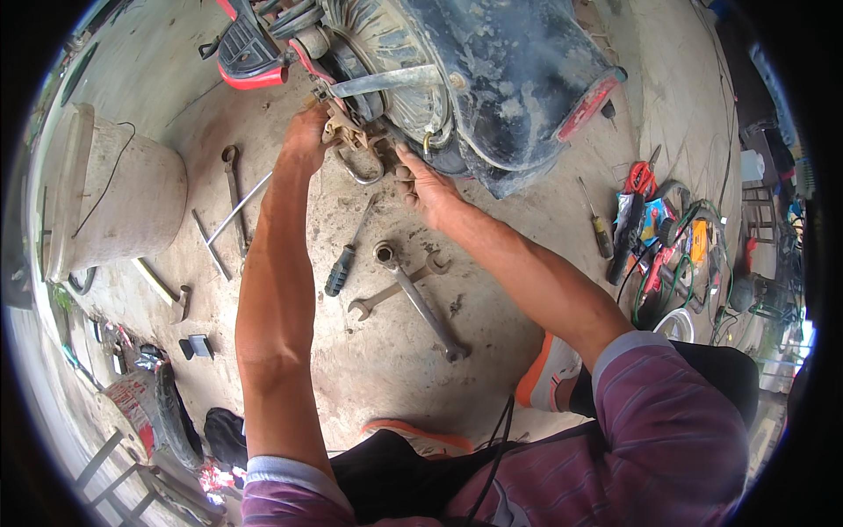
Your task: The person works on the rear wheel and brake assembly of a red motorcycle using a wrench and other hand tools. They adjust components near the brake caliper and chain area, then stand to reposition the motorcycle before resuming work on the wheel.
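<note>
- Upper centre: left hand curls against rusty metal bracket; cannot tell whether it grips.
- Right hand nearby, fingers bent; grip unclear.
- Centre: screwdriver, open-ended wrench.

Soft daylight is spreading across the concrete floor; shadow is gathering under the dusty dark panel. Glare is bleaching the floor's left edge, and fisheye distortion is bowing the pale bucket.
</note>
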{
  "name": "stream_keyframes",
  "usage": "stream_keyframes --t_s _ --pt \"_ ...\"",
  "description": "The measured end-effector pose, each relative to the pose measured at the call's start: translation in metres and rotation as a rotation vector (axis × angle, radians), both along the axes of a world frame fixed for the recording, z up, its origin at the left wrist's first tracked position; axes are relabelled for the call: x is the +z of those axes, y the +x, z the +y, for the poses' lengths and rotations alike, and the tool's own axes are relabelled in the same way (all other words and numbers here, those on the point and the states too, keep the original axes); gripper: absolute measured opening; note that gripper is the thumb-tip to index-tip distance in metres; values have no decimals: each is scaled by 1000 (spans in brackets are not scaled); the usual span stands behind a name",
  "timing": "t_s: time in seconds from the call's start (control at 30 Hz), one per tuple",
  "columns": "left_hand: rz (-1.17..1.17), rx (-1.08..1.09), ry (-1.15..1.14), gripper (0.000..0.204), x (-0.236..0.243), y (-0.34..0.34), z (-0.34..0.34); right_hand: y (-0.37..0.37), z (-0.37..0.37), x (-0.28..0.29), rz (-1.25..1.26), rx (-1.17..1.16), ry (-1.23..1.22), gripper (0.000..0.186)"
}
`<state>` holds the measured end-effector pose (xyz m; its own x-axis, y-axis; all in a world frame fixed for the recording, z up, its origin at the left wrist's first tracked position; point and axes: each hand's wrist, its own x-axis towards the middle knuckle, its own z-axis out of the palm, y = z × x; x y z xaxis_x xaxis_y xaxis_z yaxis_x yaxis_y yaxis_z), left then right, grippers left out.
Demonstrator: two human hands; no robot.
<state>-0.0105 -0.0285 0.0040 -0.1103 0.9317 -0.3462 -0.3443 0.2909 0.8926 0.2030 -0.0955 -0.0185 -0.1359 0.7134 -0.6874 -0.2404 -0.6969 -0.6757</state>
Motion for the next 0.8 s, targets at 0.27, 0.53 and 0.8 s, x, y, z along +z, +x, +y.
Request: stream_keyframes --t_s 0.27,0.53,0.8 --pt "-14 59 -19 19 2 2 -9 24 -22 5 -472 10 539 51" --pt "72 -43 29 31 -24 -12 0 75 -73 49 -89 -255 914 25" --pt "390 -17 -42 40 27 -13 -59 74 -57 53 135 -339 907 31"
